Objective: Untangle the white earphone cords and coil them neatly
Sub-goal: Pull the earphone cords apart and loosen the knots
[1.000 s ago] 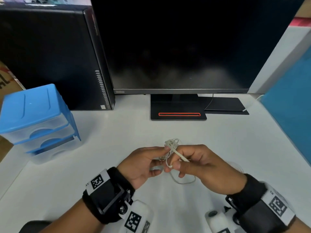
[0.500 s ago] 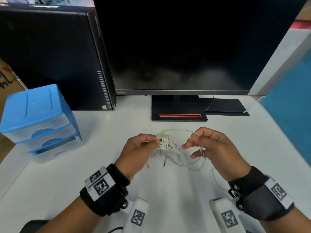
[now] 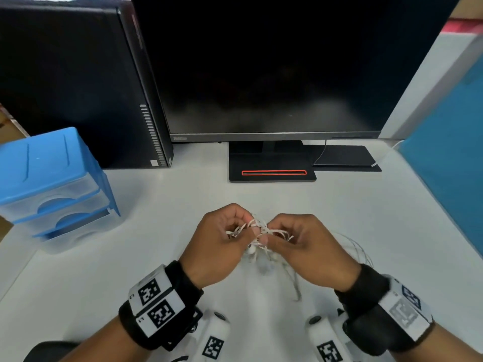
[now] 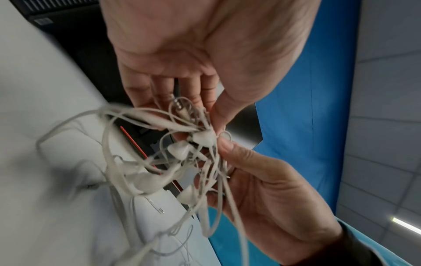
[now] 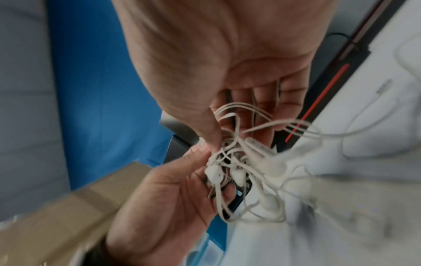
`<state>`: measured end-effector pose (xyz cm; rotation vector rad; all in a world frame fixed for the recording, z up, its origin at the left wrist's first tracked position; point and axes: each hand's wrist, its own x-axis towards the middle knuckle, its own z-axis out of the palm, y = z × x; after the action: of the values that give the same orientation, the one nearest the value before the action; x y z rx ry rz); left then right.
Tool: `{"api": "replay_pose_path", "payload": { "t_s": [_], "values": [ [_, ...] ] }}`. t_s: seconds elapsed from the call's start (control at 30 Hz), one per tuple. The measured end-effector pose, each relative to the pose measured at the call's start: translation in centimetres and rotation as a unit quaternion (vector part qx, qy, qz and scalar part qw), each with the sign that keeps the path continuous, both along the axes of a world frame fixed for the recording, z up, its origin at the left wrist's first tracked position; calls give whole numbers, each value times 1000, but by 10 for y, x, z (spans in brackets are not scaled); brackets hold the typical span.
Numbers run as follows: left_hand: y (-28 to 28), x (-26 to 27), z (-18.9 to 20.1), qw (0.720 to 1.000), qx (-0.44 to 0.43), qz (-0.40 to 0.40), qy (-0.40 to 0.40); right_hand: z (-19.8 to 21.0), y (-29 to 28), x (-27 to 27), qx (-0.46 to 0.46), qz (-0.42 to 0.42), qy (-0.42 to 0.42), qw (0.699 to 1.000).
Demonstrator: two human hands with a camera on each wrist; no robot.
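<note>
**Both hands pinching the knotted earphone cords above the desk**

The left hand (image 3: 222, 246) and the right hand (image 3: 308, 249) are meeting at the middle of the head view, fingertips almost touching. The left thumb and forefinger are pinching a strand at the core of the white earphone cords (image 3: 257, 235), while the other left fingers are curling loosely behind the bundle. The right thumb and forefinger are gripping the same knot from its 3 o'clock side, and the remaining right fingers are lying half bent under the loops.

In the left wrist view, the tangle (image 4: 182, 153) is hanging between the two palms, with several white earbuds (image 4: 203, 139) caught in its centre and a metal jack plug (image 4: 178, 106) pointing toward 12 o'clock against the left fingers (image 4: 145, 91). Loose loops are trailing from the knot toward 7 o'clock, down to the white desk (image 3: 339, 205). In the right wrist view, the cords (image 5: 234, 158) are bunching just below the right thumb (image 5: 205, 129), and more loops are spilling toward 4 o'clock. Both wrist views are partly blurred.

Further out in the head view, thin loops are lying on the desk at 3 o'clock of the right hand. A blue drawer unit (image 3: 49, 184) is standing at 9 o'clock, well apart from the hands. A black monitor (image 3: 274, 66) is standing at 12 o'clock on its base (image 3: 271, 168), a black computer tower (image 3: 73, 82) is standing just beside it at 10 o'clock, and a blue partition (image 3: 449, 158) is closing off the 3 o'clock side.
</note>
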<state>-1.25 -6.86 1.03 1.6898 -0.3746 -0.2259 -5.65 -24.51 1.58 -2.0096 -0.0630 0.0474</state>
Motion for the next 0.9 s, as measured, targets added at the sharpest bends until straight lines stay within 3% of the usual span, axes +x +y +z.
{"api": "replay_pose_path", "payload": {
  "t_s": [0.13,0.3,0.6,0.73,0.9],
  "values": [
    [0,2,5,1000,-17,6,23,6,-7,3,61,-6,7,998],
    [2,6,9,991,-66,-29,117,6,-7,5,99,-18,34,994],
    [10,6,5,982,-24,-124,142,16,-1,2,175,-50,82,980],
    [14,10,10,980,-43,-121,149,23,-9,3,150,-54,94,983],
    [26,25,11,988,-46,-78,129,30,-32,6,14,11,86,996]
  ]
}}
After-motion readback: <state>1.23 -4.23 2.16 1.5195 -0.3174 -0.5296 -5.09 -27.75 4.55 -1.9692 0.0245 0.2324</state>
